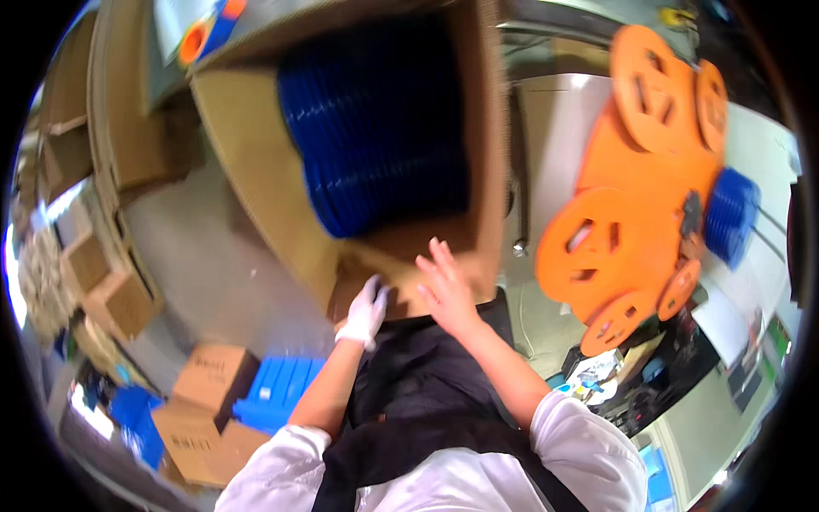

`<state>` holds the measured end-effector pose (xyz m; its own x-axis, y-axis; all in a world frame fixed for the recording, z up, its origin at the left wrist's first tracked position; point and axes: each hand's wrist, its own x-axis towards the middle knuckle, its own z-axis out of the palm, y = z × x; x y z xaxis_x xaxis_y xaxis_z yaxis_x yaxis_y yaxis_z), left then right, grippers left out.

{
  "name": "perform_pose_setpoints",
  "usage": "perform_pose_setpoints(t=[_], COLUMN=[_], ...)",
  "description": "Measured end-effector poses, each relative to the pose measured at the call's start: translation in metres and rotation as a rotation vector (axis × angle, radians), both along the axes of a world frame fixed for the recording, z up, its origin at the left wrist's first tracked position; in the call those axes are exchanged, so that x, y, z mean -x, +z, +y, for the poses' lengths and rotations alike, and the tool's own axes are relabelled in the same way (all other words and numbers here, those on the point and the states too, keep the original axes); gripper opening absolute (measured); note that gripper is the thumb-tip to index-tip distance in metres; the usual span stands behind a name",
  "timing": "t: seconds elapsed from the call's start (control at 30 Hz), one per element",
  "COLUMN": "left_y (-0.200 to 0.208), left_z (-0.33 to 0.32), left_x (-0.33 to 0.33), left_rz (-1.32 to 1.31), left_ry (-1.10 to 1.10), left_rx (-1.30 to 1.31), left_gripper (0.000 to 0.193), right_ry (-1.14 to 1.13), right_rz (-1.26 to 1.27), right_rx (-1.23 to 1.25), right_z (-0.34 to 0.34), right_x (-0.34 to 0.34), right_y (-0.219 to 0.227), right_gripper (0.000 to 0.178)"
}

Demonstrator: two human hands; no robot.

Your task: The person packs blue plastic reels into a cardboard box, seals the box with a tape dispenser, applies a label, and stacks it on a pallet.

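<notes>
A large open cardboard box [256, 145] stands in front of me. Stacked blue ribbed round pieces [384, 171], shiny and plastic-looking, lie inside it in two rows; their exact kind is unclear. At the box's near edge is my left hand [365, 314], in a white glove with greyish fingertips, its fingers apart and nothing visible in them. My bare right hand [448, 294] reaches over the near side of the box, fingers spread and holding nothing. I cannot tell whether either hand touches the cardboard.
An orange board with slotted discs [653, 179] stands at the right, with a blue ribbed roll [731, 218] beside it. At lower left are brown cartons [192, 427] and a blue bin [277, 392]. An orange-and-blue roll [209, 34] lies beyond the box.
</notes>
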<state>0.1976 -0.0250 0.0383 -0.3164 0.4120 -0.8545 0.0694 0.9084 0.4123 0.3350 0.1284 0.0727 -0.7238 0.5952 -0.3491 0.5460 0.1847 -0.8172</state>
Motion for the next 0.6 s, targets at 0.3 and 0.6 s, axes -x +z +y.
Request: perform_pose_setpoints(t=[0.3,0.6], left_y=[0.037,0.016], left_z=[-0.009,0.052], left_x=[-0.039,-0.123], left_rz=[0.060,-0.092], left_ry=[-0.160,-0.117], left_rx=[-0.089,-0.009], left_gripper=[0.040,0.037], right_ry=[-0.245,-1.301], right_rz=[0.148,-0.446], right_rx=[-0.309,-0.900], right_z=[0.152,0.460], right_x=[-0.159,-0.525], right_y=[0.080,0.054], right_gripper=[0.047,0.086])
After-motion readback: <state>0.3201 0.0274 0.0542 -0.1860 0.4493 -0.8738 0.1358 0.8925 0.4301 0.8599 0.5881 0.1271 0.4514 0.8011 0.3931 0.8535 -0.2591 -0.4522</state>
